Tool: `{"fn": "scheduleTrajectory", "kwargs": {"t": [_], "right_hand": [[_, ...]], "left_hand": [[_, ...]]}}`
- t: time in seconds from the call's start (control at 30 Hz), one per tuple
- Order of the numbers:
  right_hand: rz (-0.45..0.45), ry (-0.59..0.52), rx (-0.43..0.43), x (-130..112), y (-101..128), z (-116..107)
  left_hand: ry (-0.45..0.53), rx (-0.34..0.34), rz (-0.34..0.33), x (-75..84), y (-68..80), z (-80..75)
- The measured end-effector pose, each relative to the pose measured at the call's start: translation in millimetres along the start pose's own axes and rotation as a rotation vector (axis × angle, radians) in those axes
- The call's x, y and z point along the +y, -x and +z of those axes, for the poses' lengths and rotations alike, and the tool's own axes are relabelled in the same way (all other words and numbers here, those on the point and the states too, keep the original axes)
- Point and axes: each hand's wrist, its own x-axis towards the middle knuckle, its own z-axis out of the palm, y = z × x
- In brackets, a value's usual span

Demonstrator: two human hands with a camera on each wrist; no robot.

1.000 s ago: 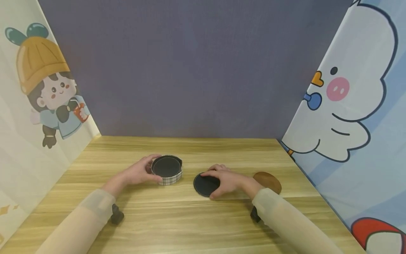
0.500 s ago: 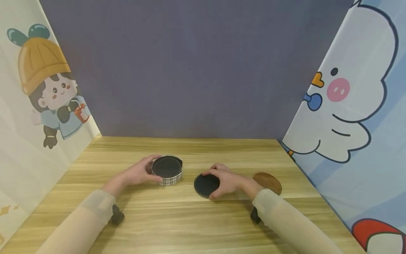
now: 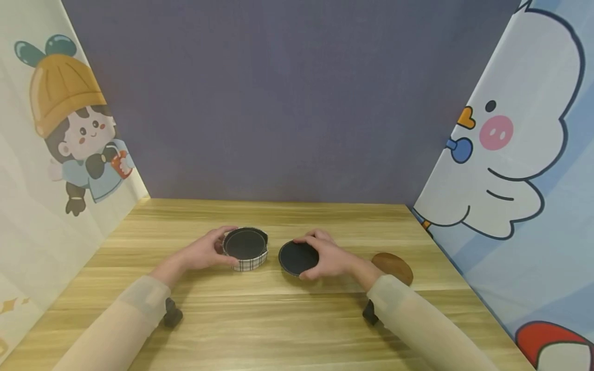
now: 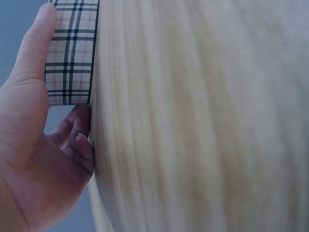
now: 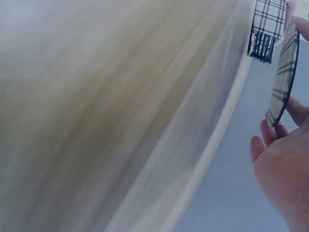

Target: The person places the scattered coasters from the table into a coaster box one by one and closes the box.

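Observation:
A round plaid holder (image 3: 245,250) with a dark inside stands on the wooden table (image 3: 278,319). My left hand (image 3: 221,247) grips its left wall, thumb in front and fingers behind. In the left wrist view the thumb (image 4: 34,43) lies along the holder's plaid wall (image 4: 72,53). My right hand (image 3: 310,257) pinches a black round coaster (image 3: 294,257), raised a little off the table and tilted, just right of the holder. From the right wrist camera, the coaster (image 5: 284,72) shows a plaid underside, with the holder (image 5: 268,24) beyond it.
A brown round coaster (image 3: 392,267) lies on the table behind my right wrist. Cartoon-printed panels wall in the left (image 3: 55,154) and right (image 3: 510,154) sides, with a grey wall (image 3: 278,103) at the back. The table's front edge lies below my forearms.
My right hand has lifted the black coaster off the table and carried it left, closer to the plaid holder. The left hand and holder have stayed put.

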Motion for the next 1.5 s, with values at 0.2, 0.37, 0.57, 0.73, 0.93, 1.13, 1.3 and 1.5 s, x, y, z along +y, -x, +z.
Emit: {"fn": "scheduleTrajectory", "kwargs": {"t": [0.2,0.37,0.57,0.73,0.93,1.13,1.3,1.5], "right_hand": [[-0.014,0.015,-0.002,-9.8,-10.2,0.6],[-0.005,0.037,-0.005,-20.2,-22.3,0.8],[-0.003,0.035,-0.002,-31.6,-40.6,3.0],[-0.004,0.047,0.007,-35.2,-57.7,8.5],[0.013,0.023,0.014,-40.6,-76.0,16.9],[0.034,-0.001,0.016,-47.0,-92.0,27.5],[0.045,0.003,0.018,-55.1,-103.2,34.5],[0.039,0.015,0.023,-63.8,-115.1,42.3]], "left_hand": [[0.009,0.000,-0.006,0.2,0.2,0.4],[0.002,0.007,-0.013,1.1,0.7,0.5],[0.002,0.008,-0.017,1.2,1.0,1.0],[0.004,0.001,-0.020,1.3,1.4,1.0],[0.024,-0.014,-0.002,1.7,1.2,0.7],[0.040,-0.028,-0.008,2.8,1.0,0.0],[0.020,-0.029,-0.011,3.9,0.5,-1.0],[0.019,-0.034,-0.004,4.2,0.8,-2.7]]}}
